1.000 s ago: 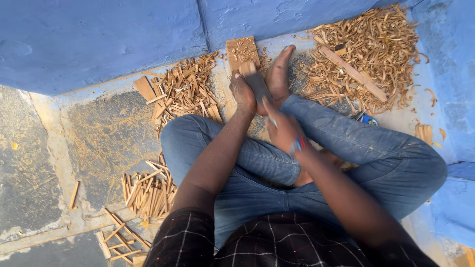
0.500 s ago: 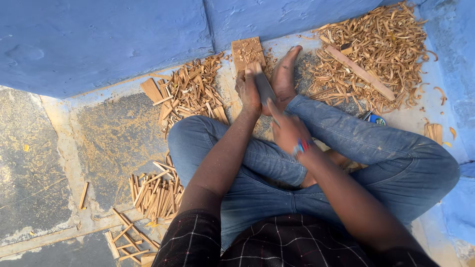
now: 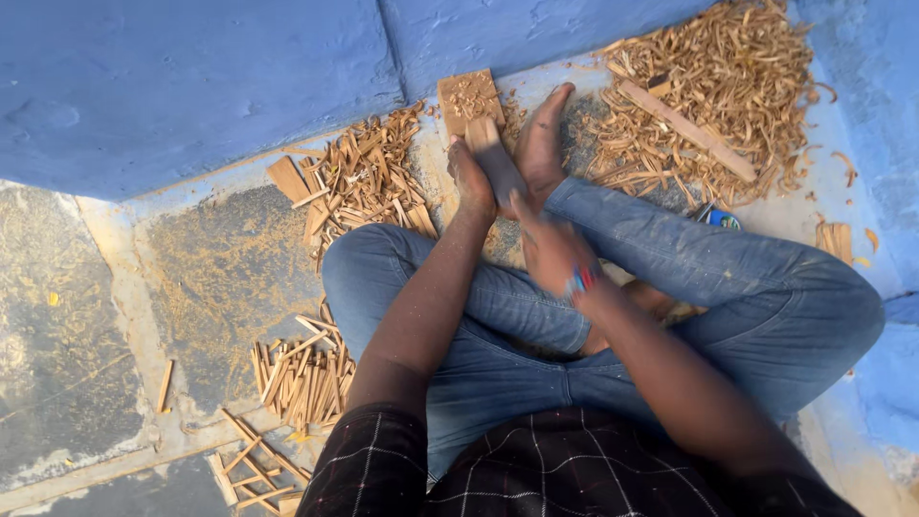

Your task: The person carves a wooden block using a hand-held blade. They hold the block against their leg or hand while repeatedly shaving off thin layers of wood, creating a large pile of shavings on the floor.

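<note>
I sit cross-legged on the floor in blue jeans. My left hand (image 3: 471,182) is curled shut on a small wood piece, hard to make out, at the near edge of a wooden block (image 3: 467,96). My right hand (image 3: 553,254), blurred by motion, grips the handle end of a flat grey blade (image 3: 498,165). The blade reaches forward beside my left hand to the block. My bare foot (image 3: 544,134) rests just right of the block.
A heap of wood shavings (image 3: 708,86) with a long strip (image 3: 684,129) lies at the far right. Split sticks (image 3: 364,177) are piled left of the block, more sticks (image 3: 302,378) by my left knee. A blue wall (image 3: 191,86) runs behind.
My right hand has shifted slightly with the blade and is now blurred. My left hand stays at the block. The view has drifted a little.
</note>
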